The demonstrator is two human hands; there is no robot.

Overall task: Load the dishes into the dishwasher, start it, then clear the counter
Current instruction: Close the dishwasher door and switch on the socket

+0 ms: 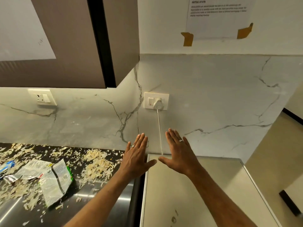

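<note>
My left hand (136, 155) and my right hand (177, 153) are held out flat side by side, fingers straight, palms down, holding nothing. They hover over the seam between the dark counter (101, 192) and the white top of an appliance (196, 190) at the right. The dark counter is strewn with pale shredded scraps (96, 163) and torn snack wrappers (55, 179). No dishes are in view.
A white plug and cable (158, 104) run from a wall socket down behind the white appliance. A second socket (42, 97) sits at the left under a wall cabinet (68, 41). A taped paper sheet (218, 17) hangs above.
</note>
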